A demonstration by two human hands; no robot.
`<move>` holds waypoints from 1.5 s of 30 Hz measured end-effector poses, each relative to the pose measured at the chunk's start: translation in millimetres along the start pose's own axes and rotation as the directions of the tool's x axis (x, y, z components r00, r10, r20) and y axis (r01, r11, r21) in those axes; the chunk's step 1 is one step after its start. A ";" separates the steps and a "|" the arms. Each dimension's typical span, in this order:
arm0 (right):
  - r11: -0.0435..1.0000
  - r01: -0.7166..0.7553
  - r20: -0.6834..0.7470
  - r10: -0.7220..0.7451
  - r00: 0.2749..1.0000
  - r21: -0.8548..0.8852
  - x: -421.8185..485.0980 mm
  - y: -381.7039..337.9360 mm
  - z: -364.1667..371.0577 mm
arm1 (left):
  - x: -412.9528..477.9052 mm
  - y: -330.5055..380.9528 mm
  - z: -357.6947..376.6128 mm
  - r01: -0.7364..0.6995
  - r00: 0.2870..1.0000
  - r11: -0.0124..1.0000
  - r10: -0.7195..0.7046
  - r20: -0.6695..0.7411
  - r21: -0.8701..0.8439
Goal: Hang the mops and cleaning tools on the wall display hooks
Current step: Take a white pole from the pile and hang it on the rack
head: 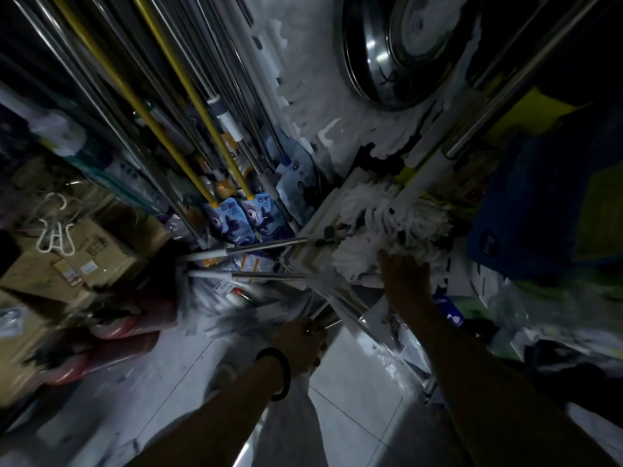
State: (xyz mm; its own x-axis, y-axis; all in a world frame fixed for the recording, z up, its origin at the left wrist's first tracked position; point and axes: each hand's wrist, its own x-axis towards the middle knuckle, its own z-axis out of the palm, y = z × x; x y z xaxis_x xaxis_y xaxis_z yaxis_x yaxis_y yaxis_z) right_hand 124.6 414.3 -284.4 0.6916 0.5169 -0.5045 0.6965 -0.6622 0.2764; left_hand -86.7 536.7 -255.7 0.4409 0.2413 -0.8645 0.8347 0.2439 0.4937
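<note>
Many mops hang against the wall with metal and yellow handles (pixel 188 96) running up and packaged heads (pixel 232 220) low down. Near the floor lies a bundle of metal mop handles (pixel 263 246) pointing left. My left hand (pixel 303 345), a dark band on its wrist, grips the ends of several thin metal poles (pixel 323 318). My right hand (pixel 404 278) reaches into white string mop heads (pixel 387 214) with fingers spread on the strands; whether it grasps them is hidden. A white-collared metal handle (pixel 448 153) rises from that mop head to the upper right.
Cardboard boxes (pixel 84 261) and white hangers (pixel 55 227) sit at the left, red bags (pixel 111 345) below them. A steel basin (pixel 401 55) leans on the wall at the top. Blue and yellow packages (pixel 539 210) crowd the right. Pale floor tiles (pixel 354 399) lie between my arms.
</note>
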 end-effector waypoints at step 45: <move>0.781 -0.273 -0.308 0.504 0.807 0.562 -409.1 -31.5 -73.9 | -178.7 -110.4 68.5 0.279 0.926 0.681 -0.005 0.377 -0.677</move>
State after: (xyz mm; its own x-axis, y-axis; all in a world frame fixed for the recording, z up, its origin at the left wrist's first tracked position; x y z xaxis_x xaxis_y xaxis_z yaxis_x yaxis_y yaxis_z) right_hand -166.1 263.8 -26.3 0.9681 0.2501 -0.0160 0.2471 -0.9632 -0.1061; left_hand -235.1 402.3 -162.2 0.5287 -0.1315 -0.8385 0.4681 0.8693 0.1589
